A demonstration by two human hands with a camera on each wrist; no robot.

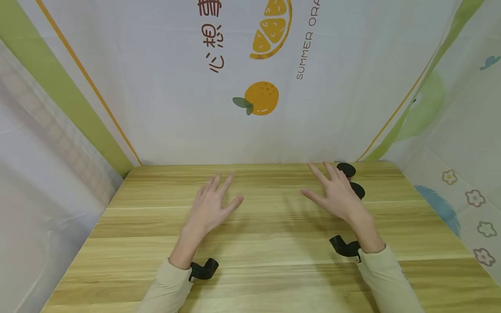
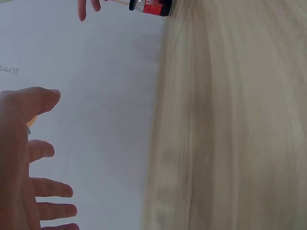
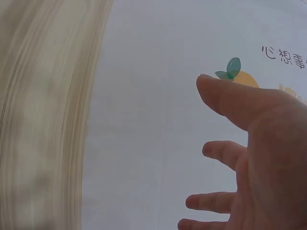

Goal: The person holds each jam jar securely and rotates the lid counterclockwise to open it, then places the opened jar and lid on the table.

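Observation:
My left hand [image 1: 209,206] is held above the left-middle of the wooden table [image 1: 266,252], fingers spread and nothing in it. Above the right side hovers my right hand [image 1: 339,194], also with spread fingers and no object. Two jars with round black lids, a farther jar [image 1: 346,168] and a nearer jar [image 1: 358,190], stand just beyond and beside the right hand, which partly hides them. At the top of the left wrist view, a red label [image 2: 153,6] shows on one jar. Whether the right hand touches a jar is unclear.
A white cloth [image 1: 188,117] with orange prints hangs along the table's back edge. More cloth hangs at the left [image 1: 47,208] and right [image 1: 462,143] sides. Black camera mounts, a left mount [image 1: 204,269] and a right mount [image 1: 344,247], sit at the wrists.

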